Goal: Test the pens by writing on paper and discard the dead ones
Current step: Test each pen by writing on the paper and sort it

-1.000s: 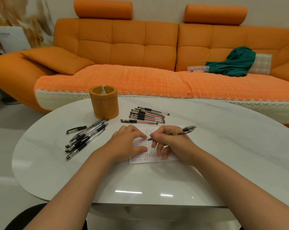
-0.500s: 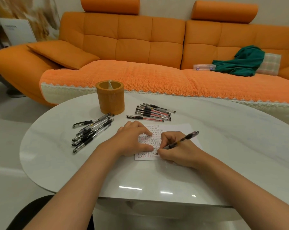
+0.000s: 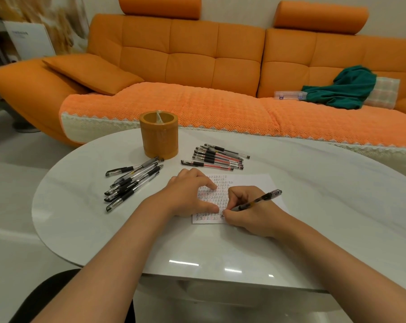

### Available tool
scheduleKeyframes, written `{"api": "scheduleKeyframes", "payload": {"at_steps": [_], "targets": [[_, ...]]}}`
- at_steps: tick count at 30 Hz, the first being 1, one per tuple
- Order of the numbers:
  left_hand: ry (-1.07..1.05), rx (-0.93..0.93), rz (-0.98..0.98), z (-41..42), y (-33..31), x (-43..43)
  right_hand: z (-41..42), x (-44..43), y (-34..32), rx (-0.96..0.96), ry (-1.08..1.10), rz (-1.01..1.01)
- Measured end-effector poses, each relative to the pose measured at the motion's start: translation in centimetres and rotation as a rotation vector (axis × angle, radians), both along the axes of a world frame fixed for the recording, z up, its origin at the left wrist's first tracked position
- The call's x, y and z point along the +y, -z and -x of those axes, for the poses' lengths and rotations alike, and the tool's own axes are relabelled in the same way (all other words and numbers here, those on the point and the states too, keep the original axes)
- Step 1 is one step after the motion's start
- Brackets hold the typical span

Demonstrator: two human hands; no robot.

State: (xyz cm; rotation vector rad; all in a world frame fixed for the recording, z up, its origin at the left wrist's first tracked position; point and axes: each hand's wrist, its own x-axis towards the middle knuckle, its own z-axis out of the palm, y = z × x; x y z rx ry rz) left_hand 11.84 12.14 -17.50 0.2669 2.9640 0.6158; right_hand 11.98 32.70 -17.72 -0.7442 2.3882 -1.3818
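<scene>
The right hand (image 3: 251, 213) grips a black pen (image 3: 255, 201), its tip on the paper (image 3: 248, 183) at center frame. The left hand (image 3: 190, 194) presses the sheet flat with spread fingers. Black pens (image 3: 129, 183) lie left, red pens (image 3: 218, 157) above, beside an orange holder (image 3: 158, 135) on the white table (image 3: 325, 206).
</scene>
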Motion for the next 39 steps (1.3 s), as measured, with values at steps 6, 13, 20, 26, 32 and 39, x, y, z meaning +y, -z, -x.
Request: {"api": "scheduleKeyframes", "payload": {"at_steps": [6,13,20,26,32,39], "targets": [[-0.003,-0.014,0.01,0.15,-0.14,0.08,-0.16,0.0,0.07,0.006,0.015,0.004],[-0.005,-0.025,0.011,0.15,-0.28,0.15,-0.2,0.05,0.24,0.059,0.026,-0.026],[-0.008,-0.032,0.018,0.13,-0.35,0.19,-0.22,0.16,0.29,0.064,0.013,-0.021],[-0.009,-0.032,0.015,0.02,-0.43,0.22,0.0,0.1,0.32,0.029,0.006,0.005],[-0.01,-0.037,0.004,-0.06,-0.44,0.22,-0.07,0.11,0.42,0.053,0.01,-0.018],[-0.006,-0.029,-0.003,-0.04,-0.34,0.15,-0.2,0.17,0.37,0.046,-0.006,-0.006]]}}
